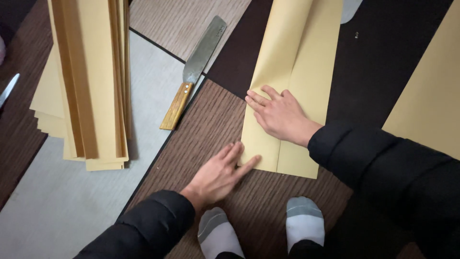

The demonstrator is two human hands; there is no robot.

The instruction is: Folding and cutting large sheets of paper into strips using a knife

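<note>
Upper left, a stack of folded paper (93,81); centre, a knife (194,72) lying idle; left hand (220,175), fingers flat and gripping nothing, pins the folded sheet's (292,72) lower corner while right hand (280,115), fingers spread, presses the crease, apparently to flatten it.

Puffy black jacket sleeves (383,163), grey-and-white socks (304,221), bare hands.

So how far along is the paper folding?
Done: a stack of folded sheets lies left of the knife. In hand: one sheet, folded lengthwise, with the right hand flat on it and the left hand at its near corner. Left: another sheet lies flat at right.
</note>
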